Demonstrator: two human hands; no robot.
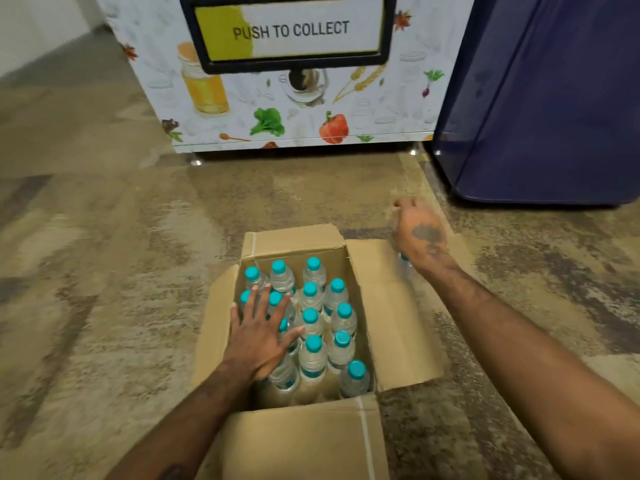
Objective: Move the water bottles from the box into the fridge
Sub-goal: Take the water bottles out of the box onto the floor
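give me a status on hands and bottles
Left hand flat on bottles in box. Right hand grips one bottle. Fridge door looks shut.

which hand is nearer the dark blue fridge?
Right. The right hand, gripping a clear water bottle, is above the flap of the brown cardboard box nearest the dark blue fridge. The left hand rests on teal caps in the box.
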